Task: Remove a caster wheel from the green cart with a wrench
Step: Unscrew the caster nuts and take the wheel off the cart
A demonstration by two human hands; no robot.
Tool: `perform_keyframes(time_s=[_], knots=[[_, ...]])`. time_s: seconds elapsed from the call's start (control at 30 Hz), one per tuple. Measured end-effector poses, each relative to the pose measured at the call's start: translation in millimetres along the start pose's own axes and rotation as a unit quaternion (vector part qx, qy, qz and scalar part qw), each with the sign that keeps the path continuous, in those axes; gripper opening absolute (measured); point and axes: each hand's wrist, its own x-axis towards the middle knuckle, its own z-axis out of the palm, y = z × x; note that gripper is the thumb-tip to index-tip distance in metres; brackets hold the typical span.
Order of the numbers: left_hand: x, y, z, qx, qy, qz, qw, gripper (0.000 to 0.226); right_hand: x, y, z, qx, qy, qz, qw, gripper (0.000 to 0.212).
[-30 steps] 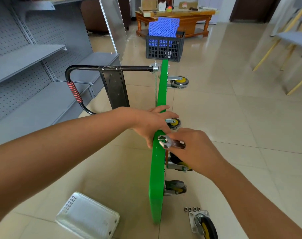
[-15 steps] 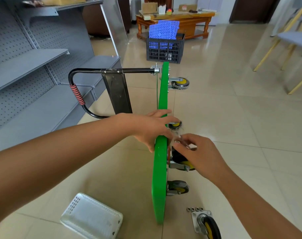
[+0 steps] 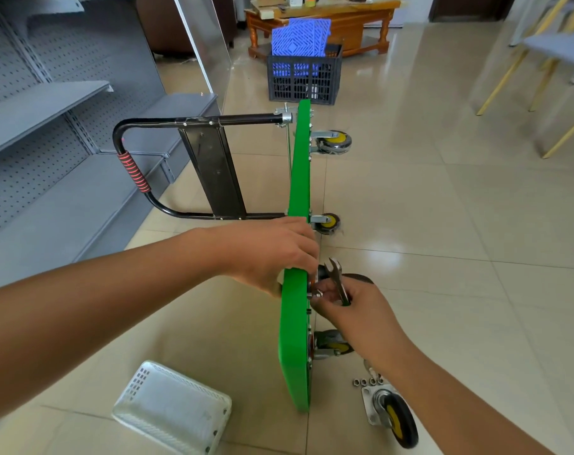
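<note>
Cart [image 3: 297, 323] stands on its long edge on the tiled floor [image 3: 443, 224], green deck upright, underside facing your right, black folding handle [image 3: 194, 165] lying out to your left. Your left hand [image 3: 272, 254] grips the top edge of the deck, fingers curled over it, near the middle of its length. Your right hand [image 3: 354, 310] sits against the underside just below that edge; its fingers are curled around the wrench [image 3: 337, 280], whose open jaw end points up and away from you, clear of the deck. Thumb and forefinger of the same hand pinch at a small piece of silver hardware [image 3: 315, 293] on the mounting plate there; whether it is a nut or a bolt end cannot be told. The caster wheel [image 3: 354, 278] at that spot is mostly hidden behind your right hand.

Three further casters remain fitted to the underside: one far [image 3: 333, 143], one mid [image 3: 326, 222], one near [image 3: 333, 348]. A detached caster [image 3: 394, 418] with its plate lies on the floor just right of the near end of the cart, with a row of four loose nuts [image 3: 367, 381] just beyond it. A white mesh basket [image 3: 172, 410] lies upside down on the floor to the left of the cart. Grey shelving [image 3: 43, 103] stands at left; a dark crate [image 3: 303, 77] holding blue panels stands beyond the far end of the cart.
</note>
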Motion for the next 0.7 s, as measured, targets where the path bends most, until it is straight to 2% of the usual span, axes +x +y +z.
perform_keyframes(time_s=[0.2,0.53,0.7], knots=[[0.2,-1.0,2.3,-0.025,0.0,-0.007,1.0,0.046,-2.5,2.7,5.0,-0.035,0.029,-0.033,0.998,0.003],[1.1,-0.6,3.2,-0.022,-0.002,-0.011,1.0,0.045,-7.9,3.2,5.1,0.012,0.013,-0.028,0.999,0.008],[-0.1,-1.0,3.3,-0.032,-0.001,-0.012,0.999,0.044,-7.0,3.6,7.6,0.004,0.006,-0.056,0.998,0.007]])
